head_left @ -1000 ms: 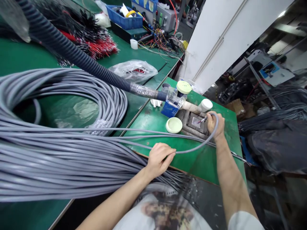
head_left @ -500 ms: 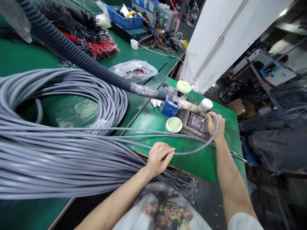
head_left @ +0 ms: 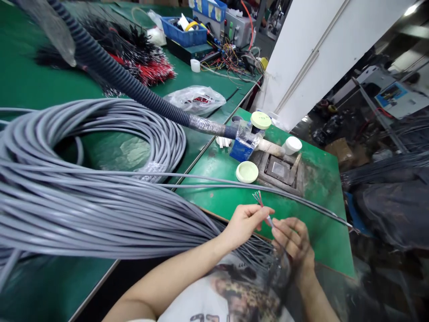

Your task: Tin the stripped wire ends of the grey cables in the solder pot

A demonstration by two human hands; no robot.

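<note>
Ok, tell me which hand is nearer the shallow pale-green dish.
Left. The left hand is below the dish in the picture; the right hand is farther off, below and right.

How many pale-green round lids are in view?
2: one pale-green lid lies open side up ahead of the left hand; another lid sits farther back, beyond the blue block. Others may be hidden.

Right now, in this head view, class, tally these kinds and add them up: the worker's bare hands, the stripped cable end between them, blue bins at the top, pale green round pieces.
Bare hands: 2, left hand and right hand
Stripped cable end: 1
Blue bins: 2
Pale green round pieces: 2
Total: 7
</note>
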